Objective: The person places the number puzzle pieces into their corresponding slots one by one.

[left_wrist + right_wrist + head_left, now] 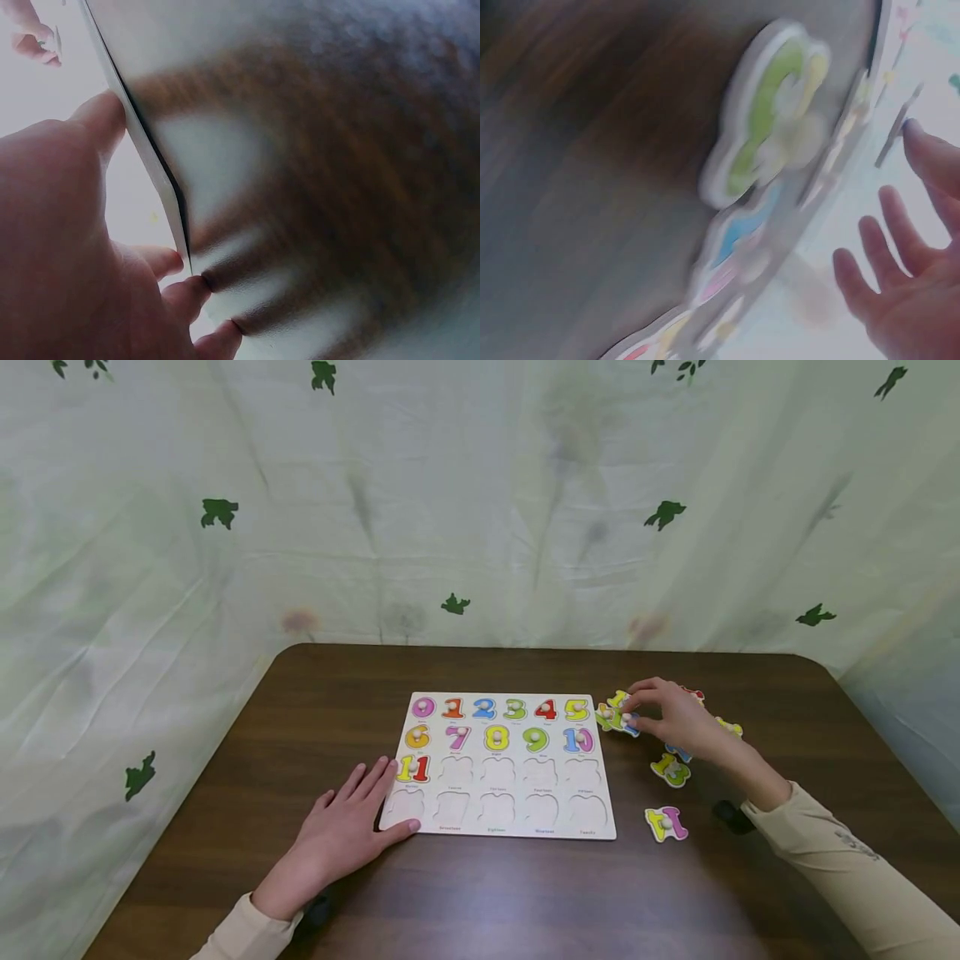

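A white number puzzle board (480,839) lies on the table, with pieces 0 to 11 in their places and outlined recesses below. My left hand (348,827) rests spread at the board's left edge, its fingertips and thumb on the rim; the left wrist view shows this hand (82,232) along the board's edge. Beyond the board's right side, my right hand (678,718) pinches a small puzzle piece (631,723) with blue on it, over a cluster of number pieces (604,717). From the right wrist, the pinched piece (897,127) appears edge-on at the fingertips.
Around and under my right hand lie more loose pieces, among them a yellow-green one (670,770). A yellow-and-purple piece (666,823) sits nearer me, right of the board. The brown wooden table (540,893) meets a pale curtain (510,527) with green leaf shapes behind it.
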Action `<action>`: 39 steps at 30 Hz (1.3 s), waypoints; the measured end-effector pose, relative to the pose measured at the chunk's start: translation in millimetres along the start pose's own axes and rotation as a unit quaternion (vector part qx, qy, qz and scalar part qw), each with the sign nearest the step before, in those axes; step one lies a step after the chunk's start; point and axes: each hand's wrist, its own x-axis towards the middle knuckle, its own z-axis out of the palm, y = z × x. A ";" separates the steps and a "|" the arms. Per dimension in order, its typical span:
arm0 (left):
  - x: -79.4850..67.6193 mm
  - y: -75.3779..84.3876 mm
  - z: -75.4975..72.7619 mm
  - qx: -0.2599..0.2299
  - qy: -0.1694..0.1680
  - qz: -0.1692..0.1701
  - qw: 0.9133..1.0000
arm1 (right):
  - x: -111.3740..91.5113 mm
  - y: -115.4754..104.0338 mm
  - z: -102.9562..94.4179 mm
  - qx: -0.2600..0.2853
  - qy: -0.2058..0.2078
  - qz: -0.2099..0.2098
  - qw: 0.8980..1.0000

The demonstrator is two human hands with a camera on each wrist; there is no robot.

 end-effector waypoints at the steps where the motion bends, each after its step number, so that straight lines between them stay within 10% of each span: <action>1: -0.2 0.0 -0.2 0.000 0.000 0.000 1.000 | 1.4 -3.2 2.3 0.003 0.002 -0.010 1.000; 21: -0.5 -0.8 -2.1 -0.002 -0.001 -0.002 1.000 | 42.5 -88.0 39.5 0.050 -0.070 -0.171 0.982; 39: -1.1 0.7 -4.4 -0.001 -0.001 0.002 1.000 | 95.6 -136.9 87.8 0.028 -0.177 -0.206 0.962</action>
